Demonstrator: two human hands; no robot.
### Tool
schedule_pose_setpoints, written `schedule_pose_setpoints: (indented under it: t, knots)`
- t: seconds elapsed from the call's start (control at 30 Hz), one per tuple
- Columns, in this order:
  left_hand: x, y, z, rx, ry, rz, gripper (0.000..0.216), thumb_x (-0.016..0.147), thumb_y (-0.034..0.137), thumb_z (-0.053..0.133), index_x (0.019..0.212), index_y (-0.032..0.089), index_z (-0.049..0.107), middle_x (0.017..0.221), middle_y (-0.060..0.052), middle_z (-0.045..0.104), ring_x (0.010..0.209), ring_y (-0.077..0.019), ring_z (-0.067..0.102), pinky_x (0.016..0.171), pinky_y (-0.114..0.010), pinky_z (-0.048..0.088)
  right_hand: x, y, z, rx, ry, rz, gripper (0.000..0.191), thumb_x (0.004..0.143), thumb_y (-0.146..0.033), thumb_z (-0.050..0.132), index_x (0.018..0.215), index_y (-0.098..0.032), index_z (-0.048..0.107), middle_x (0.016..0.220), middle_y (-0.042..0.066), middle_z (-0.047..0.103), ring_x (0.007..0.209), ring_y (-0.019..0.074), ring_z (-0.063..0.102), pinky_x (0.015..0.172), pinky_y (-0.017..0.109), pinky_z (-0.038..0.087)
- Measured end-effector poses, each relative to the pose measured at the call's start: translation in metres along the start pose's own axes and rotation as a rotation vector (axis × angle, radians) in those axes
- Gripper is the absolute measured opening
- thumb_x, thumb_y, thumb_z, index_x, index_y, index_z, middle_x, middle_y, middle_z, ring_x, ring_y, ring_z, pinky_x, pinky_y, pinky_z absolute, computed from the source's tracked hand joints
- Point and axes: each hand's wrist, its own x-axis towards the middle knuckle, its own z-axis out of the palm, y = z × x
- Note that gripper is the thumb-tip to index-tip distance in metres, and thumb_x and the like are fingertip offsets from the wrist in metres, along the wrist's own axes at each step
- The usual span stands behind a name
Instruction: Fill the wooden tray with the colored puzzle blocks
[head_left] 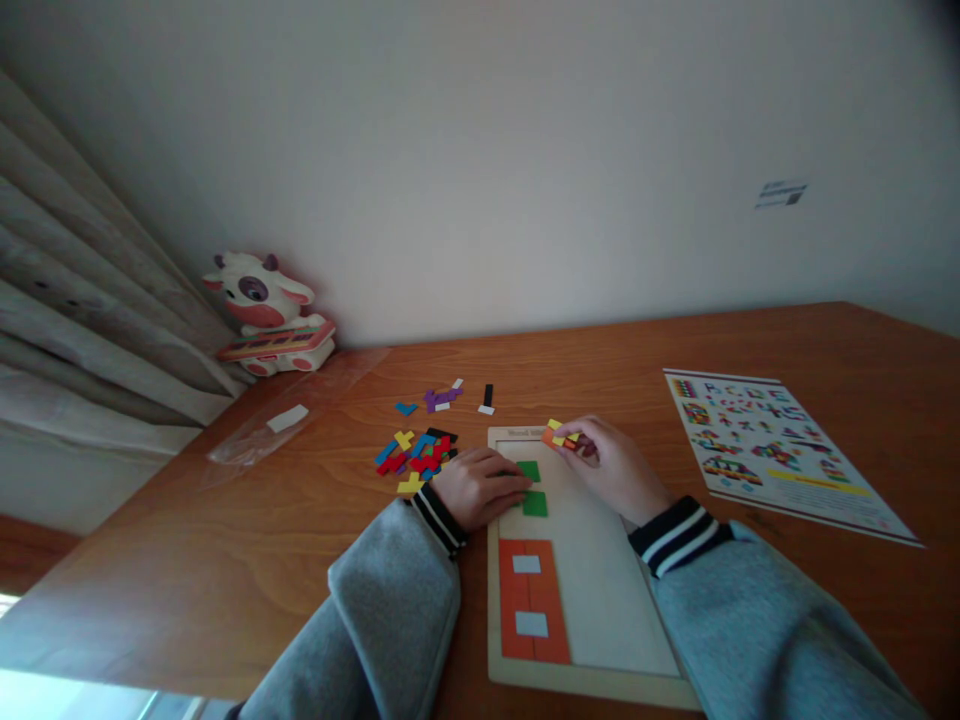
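My left hand (480, 485) lies over the left rim of a shallow wooden tray (600, 683), its fingers stretched out at the green puzzle pieces (535, 504) and partly covering them. Above the tray's far edge, my right hand (611, 465) pinches a few yellow and orange puzzle pieces (561, 435) between thumb and fingers. At the tray's near left corner, orange pieces (534, 597) sit side by side and frame two pale gaps. Left of the tray is a loose pile of coloured puzzle pieces (425, 455), partly beside my left wrist.
Purple pieces (441, 400), a blue piece (406, 409) and a black piece (489, 395) lie farther back. A printed pattern sheet (787, 450) is at the right. At the back left, a toy cow with a keyboard (270, 315) stands near a clear plastic bag (247, 445) and a curtain (97, 300).
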Motion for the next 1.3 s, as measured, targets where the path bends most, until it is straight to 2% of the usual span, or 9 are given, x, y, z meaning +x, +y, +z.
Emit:
schedule_pose_setpoints:
  t: [0.1,0.3,0.4,0.53,0.67,0.8,0.9,1.03,1.3]
  knots:
    - [0.000,0.001,-0.001,0.010,0.006,0.020,0.025,0.095,0.037,0.054,0.108,0.023,0.070,0.099,-0.006,0.073,0.089,-0.0178,0.065,0.078,-0.031,0.051,0.001,-0.001,-0.001,-0.007,0.012,-0.021,0.011,0.084,-0.021,0.057,0.094,-0.022,0.062,0.093,0.006,0.066,0.072,0.0169,0.062,0.066,0.031,0.052]
    - [0.002,0.010,-0.005,-0.141,-0.035,0.188,0.031,0.094,0.043,0.054,0.101,0.020,0.073,0.102,-0.006,0.075,0.093,-0.0195,0.068,0.084,-0.032,0.054,0.002,0.001,-0.001,-0.013,0.043,-0.042,0.013,0.083,-0.019,0.058,0.095,-0.022,0.063,0.094,0.005,0.066,0.074,0.0172,0.064,0.069,0.032,0.053]
    - [0.002,0.009,-0.004,-0.142,-0.057,0.187,0.031,0.095,0.039,0.052,0.099,0.017,0.073,0.105,-0.006,0.074,0.098,-0.0192,0.068,0.089,-0.031,0.055,0.002,0.001,-0.001,-0.005,0.048,-0.048,0.014,0.083,-0.018,0.057,0.095,-0.023,0.062,0.095,0.005,0.066,0.073,0.0170,0.064,0.068,0.031,0.053]
    - [-0.002,0.001,-0.002,-0.090,-0.064,0.075,0.031,0.096,0.035,0.049,0.107,0.014,0.069,0.113,-0.009,0.071,0.108,-0.0194,0.066,0.098,-0.032,0.053,0.001,0.000,-0.001,0.007,0.052,-0.051,0.012,0.083,-0.020,0.058,0.094,-0.023,0.062,0.093,0.005,0.066,0.071,0.0169,0.063,0.067,0.031,0.053]
    - [-0.008,-0.005,-0.001,-0.043,-0.126,-0.067,0.038,0.098,0.037,0.043,0.119,0.012,0.063,0.129,-0.013,0.062,0.121,-0.0217,0.058,0.106,-0.036,0.048,0.001,0.000,0.001,0.060,0.050,-0.023,0.011,0.083,-0.025,0.060,0.093,-0.022,0.065,0.093,0.005,0.068,0.072,0.0169,0.063,0.068,0.032,0.054]
    - [-0.009,-0.006,0.001,-0.023,-0.120,-0.148,0.040,0.099,0.036,0.039,0.124,0.012,0.060,0.134,-0.014,0.058,0.130,-0.0243,0.050,0.109,-0.041,0.044,-0.001,-0.003,0.004,0.212,-0.031,0.066,0.016,0.080,-0.029,0.063,0.094,-0.021,0.066,0.096,0.006,0.070,0.075,0.0165,0.066,0.070,0.032,0.056]
    - [-0.009,-0.006,0.003,0.011,-0.052,-0.219,0.037,0.099,0.034,0.040,0.119,0.013,0.063,0.130,-0.015,0.060,0.125,-0.0260,0.053,0.107,-0.046,0.046,-0.003,-0.008,0.007,0.320,-0.142,0.092,0.018,0.080,-0.028,0.063,0.097,-0.021,0.067,0.097,0.005,0.070,0.079,0.0161,0.067,0.075,0.032,0.057]
    - [-0.008,-0.008,0.006,-0.022,0.006,-0.292,0.031,0.097,0.026,0.042,0.116,0.012,0.063,0.123,-0.015,0.062,0.113,-0.0233,0.061,0.099,-0.041,0.053,-0.007,-0.017,0.014,0.401,-0.264,0.093,0.019,0.081,-0.026,0.061,0.098,-0.020,0.067,0.098,0.005,0.068,0.080,0.0149,0.067,0.078,0.031,0.057]
    - [-0.006,-0.009,0.006,-0.124,0.138,-0.423,0.031,0.092,0.011,0.040,0.115,0.013,0.061,0.119,-0.014,0.063,0.108,-0.0203,0.063,0.094,-0.036,0.055,-0.012,-0.032,0.026,0.283,-0.382,0.038,0.014,0.083,-0.019,0.061,0.094,-0.022,0.069,0.089,0.003,0.068,0.072,0.0144,0.065,0.067,0.027,0.054]
